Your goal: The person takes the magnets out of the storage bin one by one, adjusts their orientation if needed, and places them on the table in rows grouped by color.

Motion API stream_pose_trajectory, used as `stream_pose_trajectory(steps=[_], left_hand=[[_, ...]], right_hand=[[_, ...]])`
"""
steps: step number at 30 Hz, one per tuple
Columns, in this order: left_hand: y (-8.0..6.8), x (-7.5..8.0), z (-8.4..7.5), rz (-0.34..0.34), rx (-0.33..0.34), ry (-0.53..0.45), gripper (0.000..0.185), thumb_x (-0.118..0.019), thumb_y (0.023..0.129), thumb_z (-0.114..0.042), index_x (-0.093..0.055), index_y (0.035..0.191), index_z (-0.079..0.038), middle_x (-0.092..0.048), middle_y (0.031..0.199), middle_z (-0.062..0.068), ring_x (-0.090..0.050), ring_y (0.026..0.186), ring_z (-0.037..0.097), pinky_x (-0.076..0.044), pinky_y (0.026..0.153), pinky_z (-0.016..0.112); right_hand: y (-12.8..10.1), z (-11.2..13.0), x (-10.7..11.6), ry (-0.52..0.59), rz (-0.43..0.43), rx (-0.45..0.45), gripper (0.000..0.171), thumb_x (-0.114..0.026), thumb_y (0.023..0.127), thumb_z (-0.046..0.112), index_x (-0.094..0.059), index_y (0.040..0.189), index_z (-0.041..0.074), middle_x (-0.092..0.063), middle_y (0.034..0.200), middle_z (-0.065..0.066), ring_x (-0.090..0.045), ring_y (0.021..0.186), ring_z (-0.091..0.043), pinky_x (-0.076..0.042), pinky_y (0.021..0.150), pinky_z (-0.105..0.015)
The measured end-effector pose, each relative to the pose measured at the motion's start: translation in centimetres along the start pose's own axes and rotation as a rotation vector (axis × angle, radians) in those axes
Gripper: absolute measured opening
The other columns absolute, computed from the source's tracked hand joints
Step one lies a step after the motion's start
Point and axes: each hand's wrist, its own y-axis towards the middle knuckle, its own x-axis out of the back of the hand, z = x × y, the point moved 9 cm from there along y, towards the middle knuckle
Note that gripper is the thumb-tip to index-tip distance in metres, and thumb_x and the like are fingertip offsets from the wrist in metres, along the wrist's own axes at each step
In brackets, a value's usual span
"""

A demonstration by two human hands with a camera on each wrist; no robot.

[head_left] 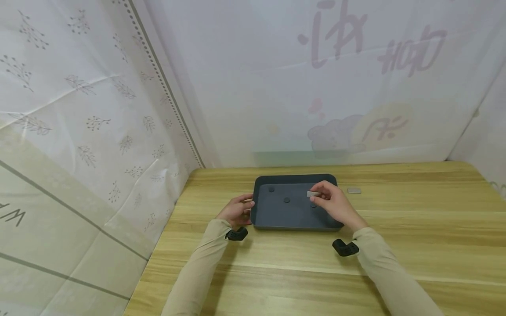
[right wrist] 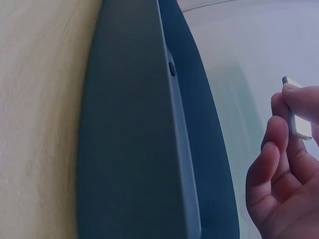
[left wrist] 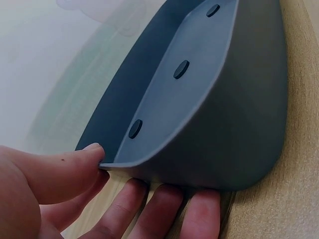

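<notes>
Steadied dark tray point(head_left: 294, 217) with left hand point(head_left: 236, 211), thumb on rim (anti-slide); pinched grey tile point(head_left: 313, 193) in right hand point(head_left: 336, 206) above it.

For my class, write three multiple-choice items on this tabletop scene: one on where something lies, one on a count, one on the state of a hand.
1. Where does the loose silver plate lie?
A. on the table right of the tray
B. inside the tray
C. under the left sleeve

2. How many dark discs sit in the tray?
A. one
B. three
C. six

3. What is the right hand doing?
A. lying flat
B. pinching a small silver plate
C. gripping the tray rim

Answers: 1 A, it rests on bare wood; 2 B, three show on the tray floor; 3 B, fingertips pinch a plate over the tray.
</notes>
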Motion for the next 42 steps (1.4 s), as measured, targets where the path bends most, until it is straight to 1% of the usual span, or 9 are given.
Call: stream_pose_trajectory(steps=[3,7,12,14,21,28,33,36,42], left_hand=[[0.0,0.0,0.0,0.000,0.004,0.003,0.048,-0.050,0.101,-0.012,-0.040,0.148,-0.014,-0.053,0.135,0.018,-0.062,0.089,0.022,-0.053,0.072,0.038],[-0.1,0.1,0.0,-0.004,0.008,0.011,0.048,-0.051,0.101,-0.012,-0.040,0.148,-0.015,-0.054,0.135,0.018,-0.063,0.089,0.022,-0.053,0.071,0.037],[-0.1,0.1,0.0,-0.003,0.006,0.036,0.048,-0.051,0.101,-0.013,-0.040,0.148,-0.016,-0.053,0.137,0.019,-0.063,0.090,0.021,-0.052,0.071,0.036],[-0.1,0.1,-0.1,-0.004,0.001,0.048,0.048,-0.051,0.101,-0.014,-0.040,0.147,-0.016,-0.053,0.137,0.019,-0.063,0.089,0.021,-0.052,0.071,0.036],[0.0,0.2,-0.1,-0.016,0.008,0.045,0.047,-0.052,0.100,-0.014,-0.042,0.147,-0.017,-0.055,0.134,0.017,-0.062,0.087,0.020,-0.052,0.070,0.036],[0.1,0.1,0.1,0.000,0.015,0.011,0.048,-0.051,0.101,-0.013,-0.039,0.148,-0.015,-0.053,0.136,0.018,-0.062,0.091,0.022,-0.053,0.072,0.038],[0.0,0.2,0.1,0.002,0.016,0.003,0.049,-0.051,0.101,-0.013,-0.039,0.148,-0.015,-0.054,0.134,0.018,-0.063,0.090,0.023,-0.053,0.072,0.038],[0.0,0.2,0.1,0.004,0.011,0.008,0.049,-0.050,0.101,-0.013,-0.039,0.148,-0.015,-0.053,0.135,0.019,-0.063,0.091,0.023,-0.053,0.073,0.038],[0.0,0.3,0.1,-0.007,0.017,0.034,0.049,-0.052,0.100,-0.014,-0.040,0.148,-0.016,-0.053,0.137,0.018,-0.064,0.091,0.023,-0.053,0.072,0.038]], right_hand=[[-0.2,0.2,0.5,-0.019,-0.006,0.011,0.019,-0.063,0.095,0.016,-0.060,0.112,0.008,-0.067,0.109,-0.014,-0.063,0.089,-0.020,-0.052,0.073,-0.027],[-0.4,0.5,0.9,-0.028,0.001,0.027,0.018,-0.061,0.096,0.015,-0.059,0.113,0.007,-0.065,0.109,-0.016,-0.062,0.089,-0.025,-0.050,0.071,-0.029],[-0.5,0.4,1.8,-0.043,0.011,0.031,0.019,-0.057,0.098,0.014,-0.057,0.116,0.005,-0.063,0.111,-0.020,-0.059,0.083,-0.009,-0.048,0.069,-0.032],[-0.5,0.4,2.3,-0.050,0.007,0.028,0.020,-0.057,0.098,0.014,-0.057,0.116,0.005,-0.063,0.110,-0.020,-0.058,0.082,-0.006,-0.049,0.069,-0.033],[-0.7,-0.1,4.1,-0.083,-0.030,-0.007,0.020,-0.057,0.099,0.019,-0.056,0.118,0.010,-0.065,0.108,-0.013,-0.058,0.080,-0.016,-0.049,0.068,-0.033],[-1.3,-0.5,5.5,-0.077,-0.055,-0.043,0.029,-0.057,0.099,0.023,-0.054,0.124,0.008,-0.065,0.114,-0.013,-0.059,0.083,-0.017,-0.051,0.071,-0.034],[-1.5,-0.7,6.6,-0.096,-0.083,-0.037,0.030,-0.056,0.099,0.025,-0.055,0.124,0.008,-0.064,0.106,-0.007,-0.056,0.082,-0.031,-0.050,0.069,-0.034],[-1.6,-0.8,7.4,-0.099,-0.099,-0.029,0.031,-0.056,0.099,0.026,-0.055,0.124,0.007,-0.063,0.101,0.000,-0.055,0.079,-0.030,-0.048,0.067,-0.031],[-2.0,-1.3,8.6,-0.091,-0.126,-0.045,0.034,-0.057,0.099,0.023,-0.053,0.126,0.003,-0.061,0.097,0.008,-0.054,0.074,-0.017,-0.047,0.064,-0.027]])
